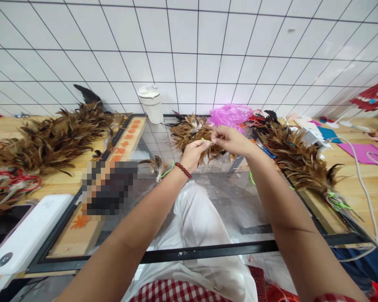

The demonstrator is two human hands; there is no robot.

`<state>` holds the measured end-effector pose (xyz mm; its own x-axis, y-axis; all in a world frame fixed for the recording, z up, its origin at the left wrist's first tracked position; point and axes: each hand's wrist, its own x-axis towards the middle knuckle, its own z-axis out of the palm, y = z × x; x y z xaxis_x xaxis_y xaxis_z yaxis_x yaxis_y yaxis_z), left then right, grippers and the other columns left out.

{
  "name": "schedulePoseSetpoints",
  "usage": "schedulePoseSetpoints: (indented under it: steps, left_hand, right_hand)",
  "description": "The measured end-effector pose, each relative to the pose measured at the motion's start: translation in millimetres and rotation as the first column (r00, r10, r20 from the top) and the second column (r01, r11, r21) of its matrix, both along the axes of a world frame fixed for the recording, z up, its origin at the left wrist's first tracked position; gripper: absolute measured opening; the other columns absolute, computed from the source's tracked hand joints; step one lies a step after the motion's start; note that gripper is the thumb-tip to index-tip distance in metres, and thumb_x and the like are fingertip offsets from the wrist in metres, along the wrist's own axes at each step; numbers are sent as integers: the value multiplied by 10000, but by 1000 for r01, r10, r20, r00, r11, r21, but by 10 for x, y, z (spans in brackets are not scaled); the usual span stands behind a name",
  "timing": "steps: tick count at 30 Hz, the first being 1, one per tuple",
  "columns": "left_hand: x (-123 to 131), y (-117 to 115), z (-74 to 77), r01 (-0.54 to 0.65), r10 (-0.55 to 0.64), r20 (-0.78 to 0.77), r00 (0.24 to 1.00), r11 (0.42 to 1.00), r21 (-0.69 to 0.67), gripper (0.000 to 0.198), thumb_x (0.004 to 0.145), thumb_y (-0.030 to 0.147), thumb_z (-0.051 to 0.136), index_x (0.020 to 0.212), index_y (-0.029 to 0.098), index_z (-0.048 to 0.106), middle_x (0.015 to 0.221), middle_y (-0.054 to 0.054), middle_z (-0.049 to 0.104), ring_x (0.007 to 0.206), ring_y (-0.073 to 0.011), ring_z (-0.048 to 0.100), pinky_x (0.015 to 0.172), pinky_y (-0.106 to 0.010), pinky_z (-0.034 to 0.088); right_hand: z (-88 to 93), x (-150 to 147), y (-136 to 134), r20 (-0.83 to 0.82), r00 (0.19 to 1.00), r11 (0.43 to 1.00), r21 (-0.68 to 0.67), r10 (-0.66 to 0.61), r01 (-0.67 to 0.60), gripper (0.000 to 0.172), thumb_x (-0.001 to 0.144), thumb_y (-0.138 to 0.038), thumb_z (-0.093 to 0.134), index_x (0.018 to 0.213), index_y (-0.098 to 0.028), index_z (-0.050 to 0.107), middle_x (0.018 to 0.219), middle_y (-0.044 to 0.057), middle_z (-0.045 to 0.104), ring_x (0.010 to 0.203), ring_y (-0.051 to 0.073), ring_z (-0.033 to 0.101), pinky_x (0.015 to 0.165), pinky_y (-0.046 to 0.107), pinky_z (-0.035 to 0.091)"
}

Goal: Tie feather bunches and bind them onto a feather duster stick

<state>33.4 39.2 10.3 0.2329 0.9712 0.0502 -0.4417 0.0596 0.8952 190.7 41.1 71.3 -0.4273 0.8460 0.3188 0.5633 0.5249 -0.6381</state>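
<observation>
Both hands meet at the middle, over a pile of brown feathers (189, 131). My left hand (193, 154), with a beaded bracelet at the wrist, pinches a bright green cord (205, 141) between thumb and fingers. Just to its right, my right hand (228, 139) is closed in a pinch by the cord's end; what lies between its fingertips is too small to make out. A small feather bunch (157, 165) with green cord lies on the glass, left of my left wrist.
A white lidded cup (151, 105) and pink plastic bag (231, 115) stand behind. Long feather bundles lie left (56, 134) and right (297, 155). At the left are a white power bank (34, 230) and a pixelated dark object (111, 188). A white cable (362, 184) runs down the right.
</observation>
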Motion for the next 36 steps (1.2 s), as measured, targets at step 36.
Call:
schedulePoseSetpoints:
  steps: [36]
  left_hand:
    - [-94, -44, -76, -242, 666, -332, 667, 616, 750, 141, 872, 316, 540, 840, 192, 600, 722, -1, 665, 649, -113, 619, 643, -229, 457]
  right_hand:
    - [-109, -97, 6, -581, 806, 743, -588, -112, -321, 238, 651, -270, 758, 751, -133, 590, 600, -9, 619, 441, 47, 496, 424, 155, 404]
